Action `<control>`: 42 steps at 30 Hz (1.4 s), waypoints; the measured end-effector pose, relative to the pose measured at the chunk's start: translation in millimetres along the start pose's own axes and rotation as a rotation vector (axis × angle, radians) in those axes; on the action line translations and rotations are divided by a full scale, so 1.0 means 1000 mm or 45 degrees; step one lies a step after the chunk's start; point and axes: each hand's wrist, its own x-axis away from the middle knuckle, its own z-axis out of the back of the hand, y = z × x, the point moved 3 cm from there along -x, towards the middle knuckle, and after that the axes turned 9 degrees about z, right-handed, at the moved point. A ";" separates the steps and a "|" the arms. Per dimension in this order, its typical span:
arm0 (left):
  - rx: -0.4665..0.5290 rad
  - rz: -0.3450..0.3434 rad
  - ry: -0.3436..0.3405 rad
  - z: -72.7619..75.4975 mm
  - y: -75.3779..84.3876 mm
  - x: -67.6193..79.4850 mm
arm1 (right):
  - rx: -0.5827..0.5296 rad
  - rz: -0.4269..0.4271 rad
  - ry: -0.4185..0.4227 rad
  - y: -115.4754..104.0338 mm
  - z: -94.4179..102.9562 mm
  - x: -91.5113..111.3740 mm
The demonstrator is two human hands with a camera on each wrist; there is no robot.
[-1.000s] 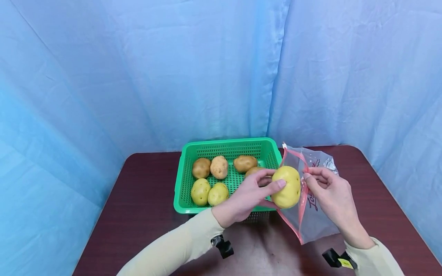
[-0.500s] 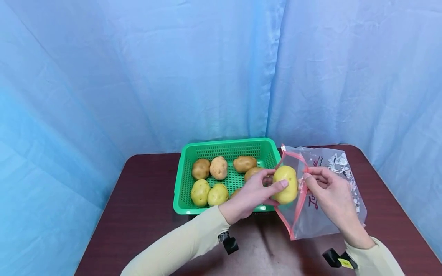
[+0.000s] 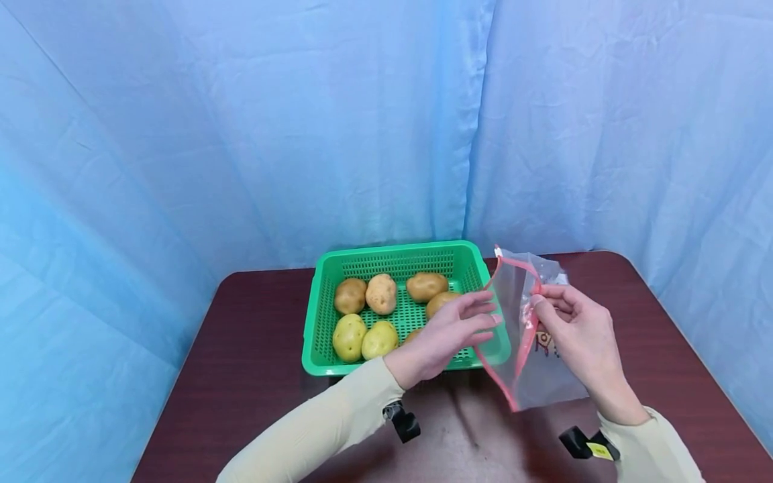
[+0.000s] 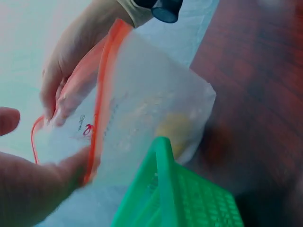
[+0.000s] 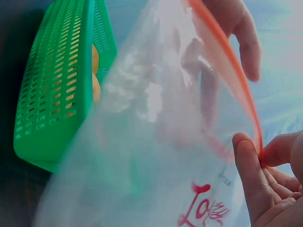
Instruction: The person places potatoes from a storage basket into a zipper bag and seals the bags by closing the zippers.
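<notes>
A clear zip bag (image 3: pixel 546 386) with a pink-red zip edge hangs beside the basket, its mouth facing left. My right hand (image 3: pixel 580 342) pinches the near side of that mouth between thumb and fingers. At the opening is my left hand (image 3: pixel 443 335), fingers extended and holding nothing, some fingers inside the bag's edge. In the left wrist view a yellow potato (image 4: pixel 174 131) shows blurred through the plastic, low in the bag. Red lettering (image 5: pixel 203 208) marks the bag in the right wrist view.
A green perforated basket (image 3: pixel 314 369) stands left of the bag on the dark red table (image 3: pixel 241 376). Brown potatoes (image 3: pixel 427 287) and yellow potatoes (image 3: pixel 349 338) lie in it, partly behind my left hand. A blue curtain (image 3: pixel 302 134) hangs behind the table.
The yellow potato has left my left hand and dropped into the bag. My left fingers have straightened at the mouth. The right hand still pinches the edge while the bag swings.
</notes>
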 end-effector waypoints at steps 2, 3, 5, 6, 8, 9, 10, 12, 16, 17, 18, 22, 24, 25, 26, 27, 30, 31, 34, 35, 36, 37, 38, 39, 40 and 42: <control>-0.013 -0.059 -0.025 0.005 0.003 0.002 | -0.006 -0.017 0.012 0.001 0.002 -0.001; -0.021 -0.093 -0.032 0.008 0.005 0.003 | -0.009 -0.025 0.017 0.002 0.004 -0.001; -0.058 -0.163 -0.034 0.016 0.009 0.006 | -0.014 -0.030 0.030 0.003 0.006 -0.001; -0.084 -0.198 -0.025 0.020 0.011 0.007 | -0.010 -0.029 0.038 0.003 0.008 -0.001; -0.152 -0.268 0.005 0.030 0.016 0.009 | -0.006 -0.028 0.048 0.004 0.010 -0.002; -0.192 -0.302 0.023 0.035 0.018 0.010 | -0.008 -0.028 0.050 0.005 0.011 -0.002; -0.238 -0.329 0.043 0.040 0.020 0.011 | -0.010 -0.029 0.051 0.005 0.011 -0.002; -0.320 -0.375 0.078 0.049 0.024 0.014 | -0.015 -0.036 0.046 0.006 0.012 -0.002; -0.475 -0.401 0.114 0.064 0.030 0.019 | -0.008 -0.055 0.038 0.007 0.013 -0.001; -0.499 -0.397 0.108 0.067 0.030 0.019 | -0.007 -0.054 0.037 0.007 0.013 -0.001; -0.528 -0.393 0.103 0.070 0.031 0.021 | -0.006 -0.052 0.036 0.007 0.013 -0.001; -0.708 -0.364 0.108 0.081 0.033 0.025 | -0.015 -0.046 0.033 0.007 0.013 0.000; -0.830 -0.342 0.125 0.085 0.034 0.026 | -0.020 -0.042 0.032 0.007 0.013 0.001; -0.899 -0.328 0.138 0.087 0.034 0.026 | -0.021 -0.039 0.032 0.006 0.014 0.001; -0.963 -0.314 0.147 0.089 0.034 0.026 | -0.023 -0.036 0.032 0.006 0.014 0.001; -1.020 -0.303 0.150 0.091 0.034 0.025 | -0.023 -0.033 0.032 0.006 0.014 0.002; -1.173 -0.282 0.147 0.096 0.033 0.020 | -0.025 -0.025 0.033 0.006 0.015 0.003; -1.218 -0.277 0.142 0.097 0.032 0.018 | -0.024 -0.023 0.030 0.006 0.015 0.003; -1.330 -0.244 0.112 0.101 0.030 0.013 | -0.020 -0.020 0.023 0.007 0.014 0.004; -1.362 -0.231 0.100 0.102 0.029 0.011 | -0.017 -0.017 0.020 0.007 0.014 0.004; -1.392 -0.217 0.086 0.103 0.028 0.009 | -0.011 -0.015 0.018 0.007 0.014 0.005; -1.421 -0.205 0.071 0.104 0.027 0.007 | -0.005 -0.014 0.016 0.006 0.013 0.005; -1.440 -0.196 0.052 0.105 0.025 0.005 | -0.001 -0.014 0.016 0.006 0.013 0.005; -1.458 -0.188 0.035 0.106 0.024 0.003 | 0.004 -0.014 0.016 0.006 0.012 0.006; -1.475 -0.184 0.018 0.106 0.023 0.000 | 0.008 -0.014 0.017 0.006 0.012 0.006; -1.509 -0.178 -0.012 0.106 0.021 -0.003 | 0.011 -0.011 0.015 0.006 0.013 0.006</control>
